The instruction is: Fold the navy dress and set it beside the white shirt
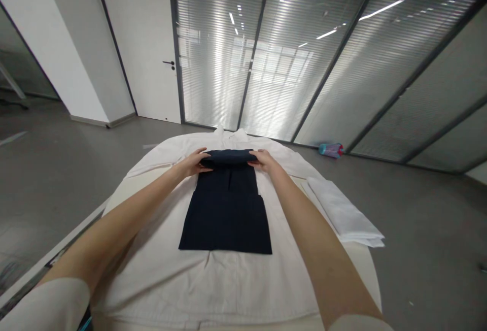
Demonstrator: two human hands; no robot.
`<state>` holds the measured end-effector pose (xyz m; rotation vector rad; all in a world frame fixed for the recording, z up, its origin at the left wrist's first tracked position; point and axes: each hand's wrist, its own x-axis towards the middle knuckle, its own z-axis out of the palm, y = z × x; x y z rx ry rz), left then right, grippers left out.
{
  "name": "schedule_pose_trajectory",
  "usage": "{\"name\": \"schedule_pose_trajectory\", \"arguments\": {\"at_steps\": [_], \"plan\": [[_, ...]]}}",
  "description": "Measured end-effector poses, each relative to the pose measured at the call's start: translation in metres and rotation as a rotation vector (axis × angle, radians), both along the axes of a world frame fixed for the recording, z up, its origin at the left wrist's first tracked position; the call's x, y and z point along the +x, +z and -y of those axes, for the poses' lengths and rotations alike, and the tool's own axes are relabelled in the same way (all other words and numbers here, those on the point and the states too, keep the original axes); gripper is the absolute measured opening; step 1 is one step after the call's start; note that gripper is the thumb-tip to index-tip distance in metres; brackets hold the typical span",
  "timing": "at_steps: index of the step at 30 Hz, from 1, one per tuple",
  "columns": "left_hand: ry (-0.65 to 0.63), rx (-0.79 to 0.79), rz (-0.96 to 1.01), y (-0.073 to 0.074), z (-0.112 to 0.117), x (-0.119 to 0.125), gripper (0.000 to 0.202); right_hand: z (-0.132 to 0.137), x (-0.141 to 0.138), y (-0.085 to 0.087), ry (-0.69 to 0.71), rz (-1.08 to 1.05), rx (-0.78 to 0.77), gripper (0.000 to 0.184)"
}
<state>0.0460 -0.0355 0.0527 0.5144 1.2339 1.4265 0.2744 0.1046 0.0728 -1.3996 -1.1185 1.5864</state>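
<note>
Left hand point(197, 162), right hand point(262, 160) grip part-rolled cloth point(227, 222) near far edge of surface point(366, 270); uneven pull might skew it.

Dark cloth point(227, 219), rolled at 12 o'clock | left hand point(196, 162) gripped at 11, right hand point(263, 160) at 1 | white garment point(262, 288) lay beneath
</note>
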Motion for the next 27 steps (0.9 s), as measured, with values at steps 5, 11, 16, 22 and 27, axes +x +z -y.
{"name": "schedule_pose_trajectory", "arguments": {"at_steps": [5,11,16,22,27], "plan": [[0.020,0.165,0.086,-0.003,0.010,0.001,0.057,0.030,0.006,-0.002,-0.038,-0.204,0.041,0.039],[-0.035,0.004,-0.026,-0.023,0.040,0.007,0.046,0.083,0.033,-0.041,0.108,-0.098,0.044,0.017],[-0.041,0.043,-0.124,-0.022,0.048,0.013,0.052,0.089,0.039,-0.047,0.133,-0.101,0.145,0.027],[-0.030,0.087,-0.225,-0.030,0.052,0.019,0.058,0.080,0.049,-0.049,0.267,0.227,0.329,0.027],[0.034,0.101,-0.247,-0.041,0.051,0.022,0.062,0.081,0.051,-0.051,0.340,0.662,0.736,0.022]]}}
